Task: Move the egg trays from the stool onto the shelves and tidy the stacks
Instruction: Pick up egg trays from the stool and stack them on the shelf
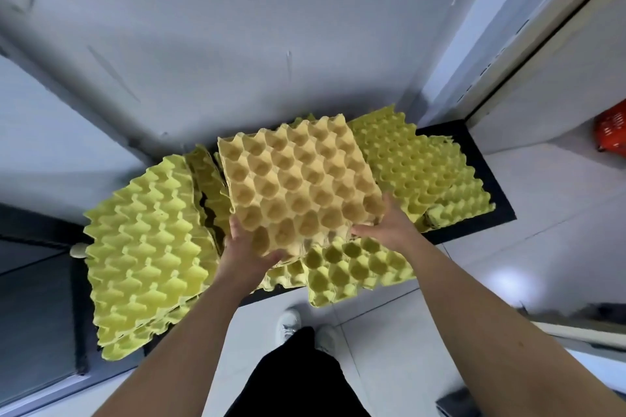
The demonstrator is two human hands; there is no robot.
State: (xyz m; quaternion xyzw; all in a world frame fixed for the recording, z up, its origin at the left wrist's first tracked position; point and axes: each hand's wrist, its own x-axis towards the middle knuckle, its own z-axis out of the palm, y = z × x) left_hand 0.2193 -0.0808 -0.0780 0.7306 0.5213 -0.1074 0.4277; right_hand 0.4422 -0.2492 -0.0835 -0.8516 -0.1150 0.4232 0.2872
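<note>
I hold a tan-yellow egg tray stack by its near edge, above a low black shelf. My left hand grips the near left corner and my right hand grips the near right edge. Under it lies a greenish tray jutting over the shelf's front edge. A tall greenish stack stands at the left, tilted and uneven. Another greenish stack sits on the right part of the shelf, its layers skewed.
A white wall rises right behind the shelf. A white door frame stands at the right, with a red basket beyond it. My feet in white shoes stand on light floor tiles before the shelf.
</note>
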